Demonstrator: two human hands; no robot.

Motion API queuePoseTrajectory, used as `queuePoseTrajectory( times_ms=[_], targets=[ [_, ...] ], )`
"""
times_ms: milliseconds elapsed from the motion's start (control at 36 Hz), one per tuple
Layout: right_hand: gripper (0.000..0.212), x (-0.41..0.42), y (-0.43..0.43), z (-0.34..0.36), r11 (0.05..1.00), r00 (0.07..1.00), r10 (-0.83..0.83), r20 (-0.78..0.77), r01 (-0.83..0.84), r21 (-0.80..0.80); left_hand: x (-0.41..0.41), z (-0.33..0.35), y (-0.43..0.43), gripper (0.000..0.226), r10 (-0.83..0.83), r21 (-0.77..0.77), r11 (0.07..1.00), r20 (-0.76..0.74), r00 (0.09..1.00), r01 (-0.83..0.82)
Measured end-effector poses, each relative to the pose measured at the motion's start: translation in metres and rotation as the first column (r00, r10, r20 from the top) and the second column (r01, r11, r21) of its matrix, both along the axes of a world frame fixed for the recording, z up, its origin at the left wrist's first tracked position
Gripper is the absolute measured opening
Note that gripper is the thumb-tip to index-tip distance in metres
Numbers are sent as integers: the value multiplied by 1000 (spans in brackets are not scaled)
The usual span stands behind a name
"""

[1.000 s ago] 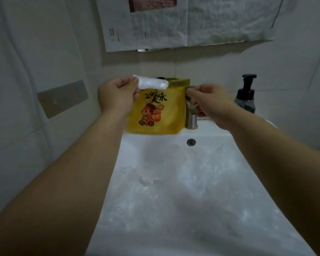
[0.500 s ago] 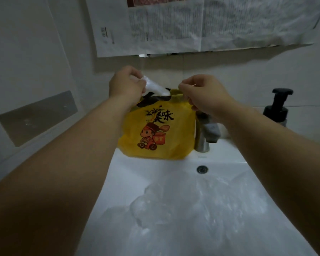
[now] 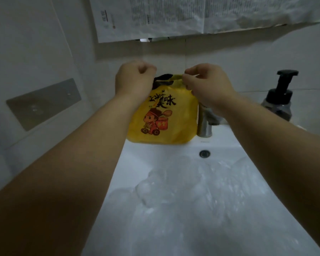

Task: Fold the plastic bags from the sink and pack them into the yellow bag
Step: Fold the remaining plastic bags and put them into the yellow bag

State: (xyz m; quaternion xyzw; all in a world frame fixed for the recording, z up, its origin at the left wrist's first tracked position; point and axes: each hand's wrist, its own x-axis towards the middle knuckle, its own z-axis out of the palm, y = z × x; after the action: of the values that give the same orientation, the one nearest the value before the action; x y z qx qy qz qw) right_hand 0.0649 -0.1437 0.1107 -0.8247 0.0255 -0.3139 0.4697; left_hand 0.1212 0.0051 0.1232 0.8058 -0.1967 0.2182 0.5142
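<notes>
The yellow bag (image 3: 163,117), printed with a cartoon figure, stands at the back of the sink (image 3: 174,150) against the tap. My right hand (image 3: 207,84) pinches the bag's top rim on the right and holds the dark mouth open. My left hand (image 3: 135,80) is a closed fist at the left edge of the mouth. The folded white plastic bag is out of sight. Crumpled clear plastic bags (image 3: 183,191) lie in the basin below my arms.
A steel tap (image 3: 204,124) stands just right of the yellow bag. A black-topped pump bottle (image 3: 280,100) sits at the back right. Newspaper sheets (image 3: 192,13) hang on the wall above. A grey plate (image 3: 44,102) is fixed to the left wall.
The folded white bag that my left hand held at the yellow bag's mouth has vanished from view. My left hand has closed into a fist there. My right hand keeps pinching the rim.
</notes>
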Motion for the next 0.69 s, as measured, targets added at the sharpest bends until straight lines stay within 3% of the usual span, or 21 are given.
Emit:
queuePoseTrajectory(
  times_ms=[111, 222, 278, 306, 361, 417, 472, 528, 556, 611, 667, 694],
  targets=[
    [6, -37, 12, -25, 1000, 1000, -2, 4, 2, -4, -40, -37, -2, 17, -95, 23, 995, 3, 995, 95],
    [17, -77, 10, -73, 999, 992, -3, -123, 9, 44, -67, -84, -6, 15, -123, 75, 988, -136, 983, 134],
    [16, -95, 5, -98, 998, 978, -43, -202, 52, 38, -83, -106, -10, 3, -114, 169, 973, -248, 962, 159],
    [13, -103, 2, -110, 997, 968, -58, -243, 69, 38, -91, -118, -13, 13, -101, 244, 951, -331, 938, 189],
    [9, -114, -2, -127, 993, 947, -56, -316, 86, 82, -102, -139, -17, 59, -50, 405, 867, -507, 860, 289],
    [11, -124, -6, -140, 991, 923, -44, -383, 89, 101, -115, -160, -20, 90, 67, 592, 721, -577, 814, 361],
    [14, -130, -8, -145, 993, 888, -12, -460, 65, 100, -118, -179, -20, 89, 209, 749, 548, -554, 805, 373],
    [20, -132, -8, -148, 996, 849, 22, -528, 28, 85, -116, -185, -19, 64, 276, 835, 468, -451, 849, 291],
    [25, -133, -7, -148, 997, 827, 37, -560, 4, 72, -113, -185, -18, 51, 274, 836, 506, -389, 880, 212],
    [42, -132, -4, -148, 997, 788, 78, -611, -45, 70, -109, -180, -17, 32, 228, 709, 701, -320, 919, 73],
    [62, -131, -2, -146, 987, 764, 155, -627, -86, 139, -114, -169, -19, 25, 52, 383, 915, -425, 904, 127],
    [71, -131, -1, -145, 975, 762, 206, -614, -111, 190, -120, -163, -20, 20, -82, 184, 963, -493, 866, 196]
  ],
)
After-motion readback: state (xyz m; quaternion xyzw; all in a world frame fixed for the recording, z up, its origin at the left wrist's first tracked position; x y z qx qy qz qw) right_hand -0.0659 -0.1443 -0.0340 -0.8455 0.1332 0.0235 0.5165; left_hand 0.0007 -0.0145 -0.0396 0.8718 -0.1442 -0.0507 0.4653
